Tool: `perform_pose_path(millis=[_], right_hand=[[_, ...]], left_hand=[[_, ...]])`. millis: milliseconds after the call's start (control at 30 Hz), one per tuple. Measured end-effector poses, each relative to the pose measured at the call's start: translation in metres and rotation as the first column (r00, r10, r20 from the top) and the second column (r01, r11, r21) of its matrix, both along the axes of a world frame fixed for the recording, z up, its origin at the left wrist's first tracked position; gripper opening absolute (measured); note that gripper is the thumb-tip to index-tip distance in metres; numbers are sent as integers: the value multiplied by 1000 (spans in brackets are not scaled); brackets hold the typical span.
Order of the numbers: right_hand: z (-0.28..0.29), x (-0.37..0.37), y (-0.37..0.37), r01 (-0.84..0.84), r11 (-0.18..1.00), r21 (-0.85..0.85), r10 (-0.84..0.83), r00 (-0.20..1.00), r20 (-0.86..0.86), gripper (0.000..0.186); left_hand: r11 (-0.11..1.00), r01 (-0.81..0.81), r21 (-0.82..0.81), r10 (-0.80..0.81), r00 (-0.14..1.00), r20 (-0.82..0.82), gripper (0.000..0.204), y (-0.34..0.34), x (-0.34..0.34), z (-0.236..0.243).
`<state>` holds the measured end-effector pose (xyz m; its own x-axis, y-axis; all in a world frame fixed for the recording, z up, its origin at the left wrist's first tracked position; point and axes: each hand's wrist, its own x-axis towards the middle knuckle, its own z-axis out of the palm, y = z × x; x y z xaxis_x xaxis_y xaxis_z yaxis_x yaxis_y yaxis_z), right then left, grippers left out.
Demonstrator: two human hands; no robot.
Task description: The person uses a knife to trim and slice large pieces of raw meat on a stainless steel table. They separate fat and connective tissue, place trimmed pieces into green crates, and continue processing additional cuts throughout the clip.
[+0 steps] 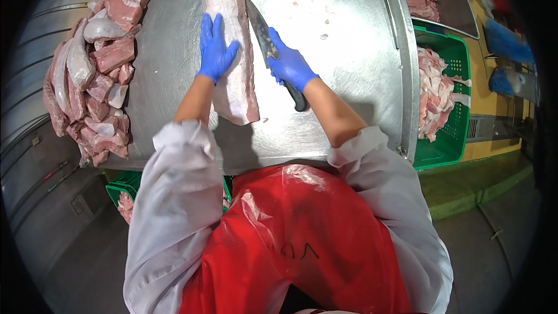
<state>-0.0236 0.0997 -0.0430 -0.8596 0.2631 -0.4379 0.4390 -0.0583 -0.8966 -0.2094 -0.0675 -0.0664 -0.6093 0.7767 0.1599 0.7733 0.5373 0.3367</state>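
Observation:
A long pale slab of meat (235, 87) with a fatty top lies lengthwise on the metal table (349, 81), its narrower end away from me. My left hand (217, 49), in a blue glove, rests flat on its left side with the fingers spread. To the right of the slab, my right hand (289, 65), also gloved in blue, grips a knife (258, 25). The broad blade points away from me along the slab's right edge, and the black handle end sticks out below my palm. Whether the blade's edge touches the meat I cannot tell.
Piled cuts of meat (96, 81) lie along the table's left edge. Beyond the right edge stands a green crate (459, 122) of pale trimmings, with a metal tray (456, 0) of meat above it. Another green crate (124, 183) sits below at left. Small scraps dot the tabletop.

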Motion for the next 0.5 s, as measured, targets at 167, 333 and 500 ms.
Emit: perform_pose_path(millis=[167, 333, 500], right_hand=[[11, -37, -3, -102, 994, 29, 98, 990, 102, 76], [9, 24, -46, -267, 963, 32, 261, 958, 123, 80], [9, -17, -40, -209, 977, 34, 205, 974, 95, 81]], left_hand=[[990, 70, 124, -78, 995, 63, 90, -10, 16, 5], [993, 10, 121, -16, 999, 50, 88, -19, 17, 3], [992, 1, 130, -4, 1000, 28, 84, -13, 19, 4]])
